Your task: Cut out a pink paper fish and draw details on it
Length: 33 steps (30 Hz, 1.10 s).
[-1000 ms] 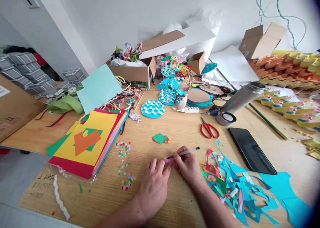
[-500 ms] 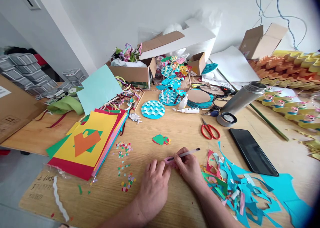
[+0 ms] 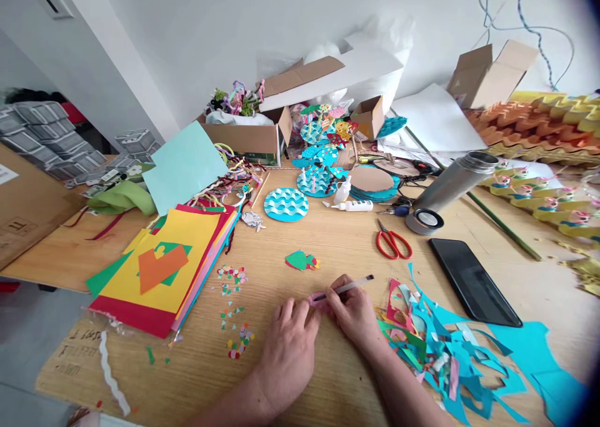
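My right hand (image 3: 350, 308) is closed round a pen (image 3: 354, 286), its tip down on a small pink paper piece (image 3: 318, 299). My left hand (image 3: 291, 342) rests on the table with its fingers bent and together, holding the near left side of that paper down. Both hands hide most of the pink piece. Just beyond them lies a green paper fish (image 3: 300, 261) with red and yellow edges. Little coloured paper dots and triangles (image 3: 240, 341) are grouped left of my left hand. Right of my right forearm is a heap of paper scraps (image 3: 452, 364), mostly blue.
Red-handled scissors (image 3: 394, 242), a black phone (image 3: 474, 282) and a steel flask (image 3: 457, 180) stand or lie to the right. Stacked coloured paper (image 3: 187, 246) is at left. Farther back are a wavy blue disc (image 3: 285, 204), glue bottles (image 3: 354, 206) and a cardboard box (image 3: 244, 136).
Both hands keep nearly the same place, with the pen tip still on the pink paper. The whole view has shifted very slightly.
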Each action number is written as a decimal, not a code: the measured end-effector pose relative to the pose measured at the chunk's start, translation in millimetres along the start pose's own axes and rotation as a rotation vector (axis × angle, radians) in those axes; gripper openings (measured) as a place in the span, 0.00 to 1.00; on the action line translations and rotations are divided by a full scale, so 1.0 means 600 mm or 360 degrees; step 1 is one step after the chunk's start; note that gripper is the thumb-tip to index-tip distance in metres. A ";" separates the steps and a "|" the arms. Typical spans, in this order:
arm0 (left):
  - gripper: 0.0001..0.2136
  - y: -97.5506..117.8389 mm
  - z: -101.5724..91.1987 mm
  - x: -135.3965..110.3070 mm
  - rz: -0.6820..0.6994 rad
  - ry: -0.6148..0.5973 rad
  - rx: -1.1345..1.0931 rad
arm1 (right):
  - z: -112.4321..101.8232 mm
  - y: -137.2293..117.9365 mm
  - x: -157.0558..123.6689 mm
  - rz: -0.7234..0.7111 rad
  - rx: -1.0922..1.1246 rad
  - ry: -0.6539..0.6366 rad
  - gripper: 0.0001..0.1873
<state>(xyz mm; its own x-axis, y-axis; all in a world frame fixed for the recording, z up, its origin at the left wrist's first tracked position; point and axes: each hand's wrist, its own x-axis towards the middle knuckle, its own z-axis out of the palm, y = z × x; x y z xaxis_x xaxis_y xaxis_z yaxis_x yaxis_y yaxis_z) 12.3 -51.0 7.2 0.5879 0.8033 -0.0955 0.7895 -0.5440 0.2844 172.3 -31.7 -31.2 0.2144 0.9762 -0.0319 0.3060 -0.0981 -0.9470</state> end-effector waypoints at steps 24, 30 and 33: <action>0.22 -0.002 0.000 0.001 0.0001 -0.0026 0.0008 | -0.001 -0.003 0.000 -0.0003 -0.0052 -0.0062 0.08; 0.22 -0.002 0.001 0.002 0.0011 -0.0006 0.0011 | -0.001 -0.003 0.000 -0.0004 -0.0038 -0.0075 0.08; 0.22 -0.002 0.002 0.002 0.0007 -0.0006 0.0025 | -0.001 -0.003 0.000 -0.0003 -0.0030 -0.0076 0.08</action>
<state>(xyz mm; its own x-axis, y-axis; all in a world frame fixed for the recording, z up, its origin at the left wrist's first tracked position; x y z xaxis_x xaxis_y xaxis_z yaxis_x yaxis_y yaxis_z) 12.5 -49.6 5.4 0.5919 0.8000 -0.0981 0.7896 -0.5512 0.2696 172.0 -31.4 -29.3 0.1696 0.9845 -0.0457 0.3241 -0.0995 -0.9408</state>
